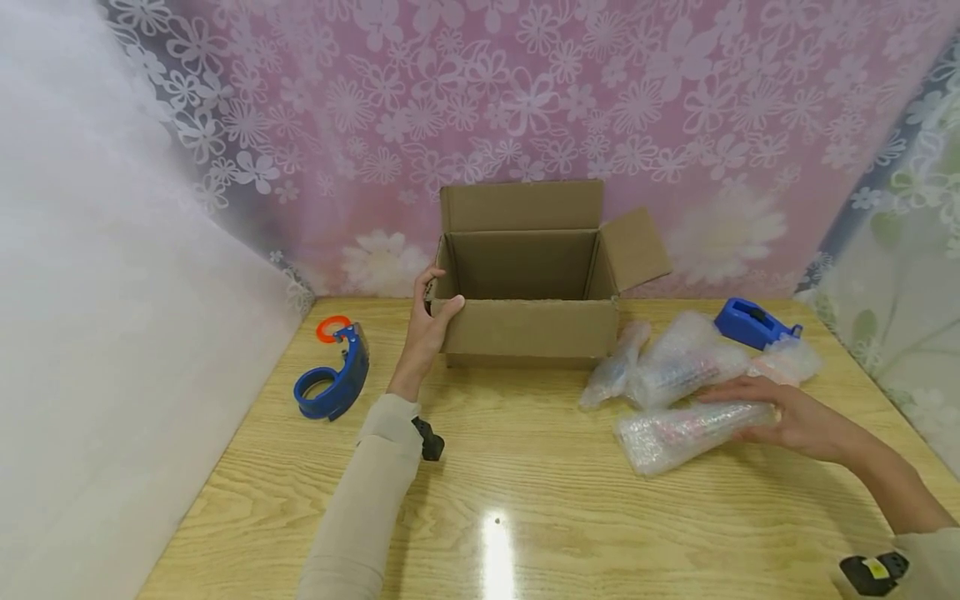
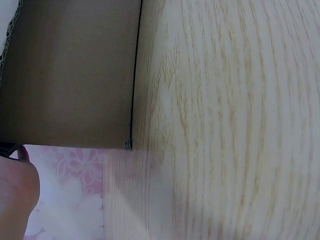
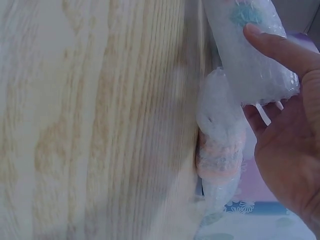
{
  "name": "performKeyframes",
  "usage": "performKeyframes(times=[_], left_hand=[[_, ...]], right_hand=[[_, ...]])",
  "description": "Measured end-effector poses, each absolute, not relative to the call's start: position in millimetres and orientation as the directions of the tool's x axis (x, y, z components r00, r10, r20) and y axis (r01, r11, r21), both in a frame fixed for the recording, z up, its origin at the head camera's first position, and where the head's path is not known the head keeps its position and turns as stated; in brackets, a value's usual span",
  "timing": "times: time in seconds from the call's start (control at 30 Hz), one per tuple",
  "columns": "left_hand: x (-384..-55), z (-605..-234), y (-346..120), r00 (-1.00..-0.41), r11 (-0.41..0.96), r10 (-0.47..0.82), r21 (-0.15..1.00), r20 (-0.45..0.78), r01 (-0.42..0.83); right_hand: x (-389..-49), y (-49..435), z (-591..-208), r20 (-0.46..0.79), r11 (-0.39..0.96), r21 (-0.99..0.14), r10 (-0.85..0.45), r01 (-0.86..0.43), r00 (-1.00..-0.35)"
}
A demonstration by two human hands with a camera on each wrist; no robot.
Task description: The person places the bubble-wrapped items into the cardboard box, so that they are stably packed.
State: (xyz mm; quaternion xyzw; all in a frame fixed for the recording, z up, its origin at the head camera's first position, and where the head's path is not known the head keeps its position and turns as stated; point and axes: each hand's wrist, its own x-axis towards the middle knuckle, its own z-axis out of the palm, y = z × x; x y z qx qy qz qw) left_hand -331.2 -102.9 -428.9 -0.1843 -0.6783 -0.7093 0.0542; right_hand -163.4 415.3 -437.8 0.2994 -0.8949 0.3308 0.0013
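Note:
In the head view an opened cardboard box (image 1: 525, 329) stands at the back of the table, flaps up at the rear and right. My left hand (image 1: 427, 329) grips its left edge, thumb over the front flap. The left wrist view shows the box's side (image 2: 75, 85) and part of that hand (image 2: 17, 195). My right hand (image 1: 798, 421) holds a bubble-wrapped package (image 1: 686, 435), fingers behind and thumb across it in the right wrist view. The wrapped contents are blurred by the plastic. Several other bubble-wrapped packages (image 1: 682, 367) lie just behind it, right of the box.
On the left lie a blue tape gun (image 1: 341, 387) and an orange tape ring (image 1: 330, 328). A blue tape dispenser (image 1: 753, 323) sits at the back right, beside another wrapped package (image 1: 795, 360). A flowered curtain (image 1: 510, 100) hangs behind the wooden table (image 1: 562, 517).

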Motion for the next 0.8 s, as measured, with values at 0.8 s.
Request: performKeyframes(times=[0.8], left_hand=[[-316, -413, -104, -0.935, -0.064, 0.187, 0.954, 0.301, 0.295]], right_hand=[[-155, 400, -395, 0.115, 0.642, -0.714, -0.288, -0.281, -0.951]])
